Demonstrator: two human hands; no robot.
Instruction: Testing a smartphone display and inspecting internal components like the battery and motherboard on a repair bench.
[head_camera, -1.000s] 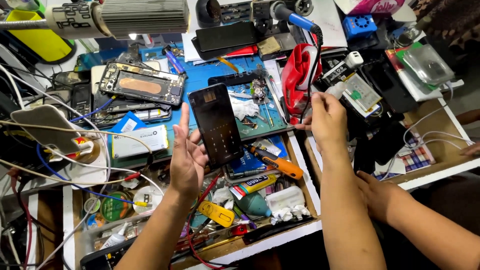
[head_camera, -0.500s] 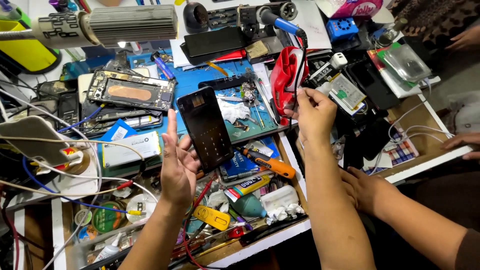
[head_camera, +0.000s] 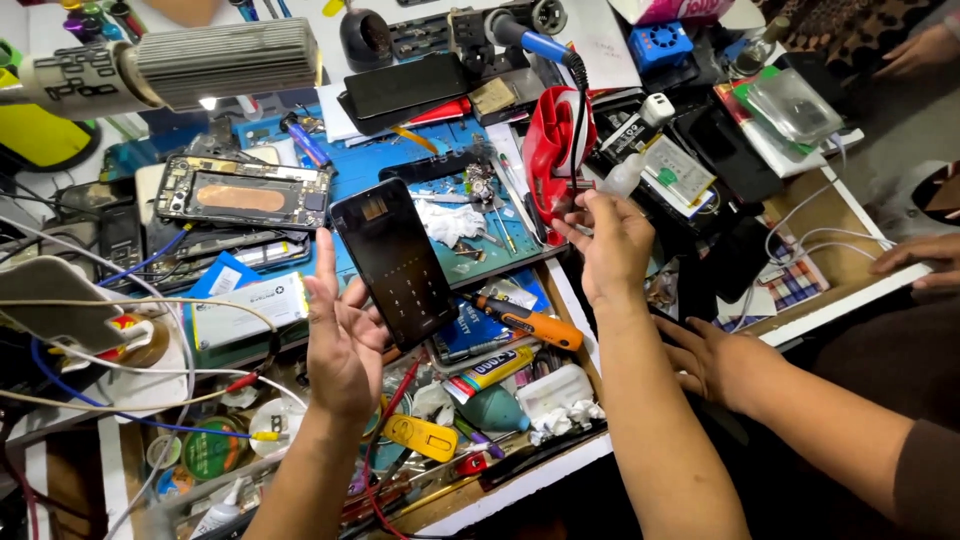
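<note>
Since the earlier frames our left hand (head_camera: 345, 345) has stayed under the phone (head_camera: 393, 262), though the view has shifted a little and the right hand (head_camera: 612, 240) now sits lower against the red stand (head_camera: 553, 148). The phone, dark screen up, stands tilted over the blue mat (head_camera: 375, 165); its lower edge rests against our left palm and fingers, which are spread wide rather than closed around it. The right hand is half curled, thumb and forefinger pinched together near a thin black cable (head_camera: 577, 120) that hangs by the stand; we cannot tell whether it truly grips the cable.

Another person's hand (head_camera: 722, 362) lies flat on the bench edge just right of our right forearm, and a second hand (head_camera: 918, 260) of theirs rests at the far right.

Below the phone, the wooden tray (head_camera: 585, 350) holds an orange screwdriver (head_camera: 525, 320), a glue tube (head_camera: 495, 372), a teal blower (head_camera: 493, 408), a yellow tool (head_camera: 425, 437) and a white box (head_camera: 560, 388). To the left, an opened phone frame (head_camera: 242, 192) lies on the mat, well apart from our hands.
</note>
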